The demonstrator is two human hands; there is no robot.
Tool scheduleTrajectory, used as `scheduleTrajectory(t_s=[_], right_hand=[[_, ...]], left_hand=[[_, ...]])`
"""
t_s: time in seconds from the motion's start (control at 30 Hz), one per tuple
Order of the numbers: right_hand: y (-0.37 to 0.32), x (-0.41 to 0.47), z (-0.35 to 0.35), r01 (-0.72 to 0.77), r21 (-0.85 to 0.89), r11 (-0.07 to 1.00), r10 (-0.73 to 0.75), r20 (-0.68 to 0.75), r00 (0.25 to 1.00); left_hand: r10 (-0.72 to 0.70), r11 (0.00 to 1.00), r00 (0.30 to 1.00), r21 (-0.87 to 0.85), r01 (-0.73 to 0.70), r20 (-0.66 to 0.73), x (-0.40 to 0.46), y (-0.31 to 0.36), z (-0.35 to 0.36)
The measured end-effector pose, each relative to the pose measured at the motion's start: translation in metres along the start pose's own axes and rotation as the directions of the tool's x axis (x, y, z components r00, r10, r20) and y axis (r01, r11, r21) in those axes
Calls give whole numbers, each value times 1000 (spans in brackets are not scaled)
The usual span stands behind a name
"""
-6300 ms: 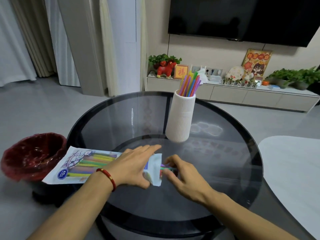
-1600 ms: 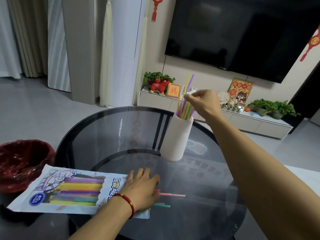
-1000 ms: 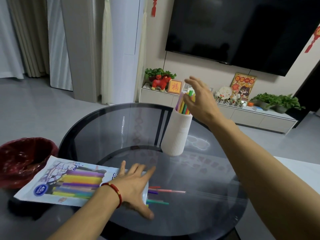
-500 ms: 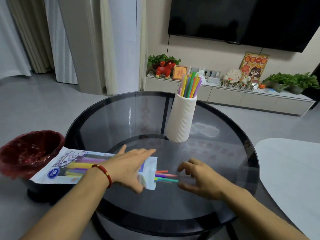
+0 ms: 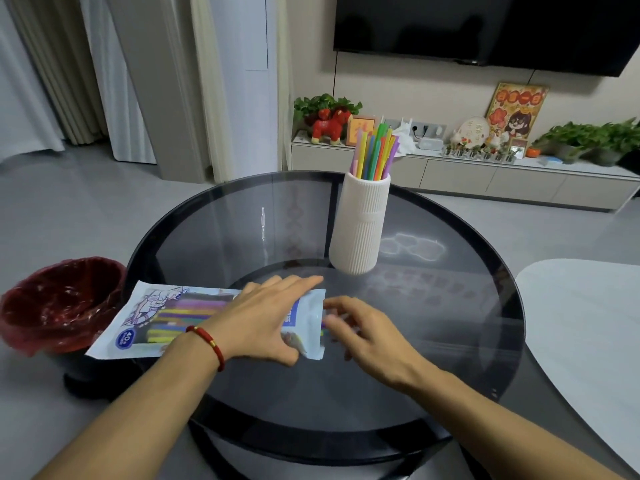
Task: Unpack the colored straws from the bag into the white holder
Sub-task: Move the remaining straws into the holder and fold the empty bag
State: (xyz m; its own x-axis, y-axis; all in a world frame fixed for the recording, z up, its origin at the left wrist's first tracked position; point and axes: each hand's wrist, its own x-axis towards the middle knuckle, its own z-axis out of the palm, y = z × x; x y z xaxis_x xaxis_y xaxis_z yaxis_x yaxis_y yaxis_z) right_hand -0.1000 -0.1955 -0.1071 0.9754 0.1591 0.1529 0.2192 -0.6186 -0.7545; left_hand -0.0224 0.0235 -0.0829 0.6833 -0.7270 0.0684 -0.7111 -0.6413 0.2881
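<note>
The round glass surface [image 5: 450, 306] lies bare to the right of and behind the right hand [image 5: 367, 332], up to the white holder [image 5: 360, 225], which stands upright at the far middle with straws [image 5: 375, 154] rising from it. On the left the bag [image 5: 159, 322] lies flat under the left hand [image 5: 263, 320]. The right fingers [image 5: 334, 311] sit at the bag's mouth, blurred, perhaps touching it; a red-lined bin [image 5: 59, 303] stands off the left edge.
</note>
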Motion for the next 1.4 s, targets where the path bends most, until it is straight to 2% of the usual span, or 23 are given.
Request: scheduleTrajectory(t_s=[0.1,0.33,0.43,0.53,0.57,0.7,0.83,0.93,1.07,1.23,1.4], right_hand=[[-4,2,12,66,-73,995,-61,76,995],[8,7,-18,-16,-40,999,19,74,997],[21,0,-41,-147,122,982,141,58,988],[24,-6,-49,-245,401,883,242,59,969],[23,-7,-48,-262,438,860,263,61,963],[17,-3,-34,-246,396,885,268,0,964],[12,-1,-39,-200,359,912,238,-65,969],[6,-4,-53,-176,398,900,222,-73,972],[1,-10,-68,-151,480,864,223,-96,970],[4,-18,-91,-135,596,791,255,-122,959],[8,-20,-98,-142,719,681,333,-131,934]], left_hand=[[0,1000,1000,3,0,-11,1,1,4],[-42,998,998,38,40,47,-2,-5,5],[-79,995,992,70,72,100,-4,-10,1],[-88,993,987,88,76,131,-3,-8,-1],[-82,994,987,89,70,137,-2,-6,-1],[-79,993,981,103,62,175,-1,0,1],[-176,973,953,192,130,247,-5,-4,3],[-234,969,927,153,196,293,-5,2,4],[-258,965,932,113,237,255,2,14,0],[-235,965,962,150,214,140,3,15,0],[-183,979,976,111,170,120,2,17,2]])
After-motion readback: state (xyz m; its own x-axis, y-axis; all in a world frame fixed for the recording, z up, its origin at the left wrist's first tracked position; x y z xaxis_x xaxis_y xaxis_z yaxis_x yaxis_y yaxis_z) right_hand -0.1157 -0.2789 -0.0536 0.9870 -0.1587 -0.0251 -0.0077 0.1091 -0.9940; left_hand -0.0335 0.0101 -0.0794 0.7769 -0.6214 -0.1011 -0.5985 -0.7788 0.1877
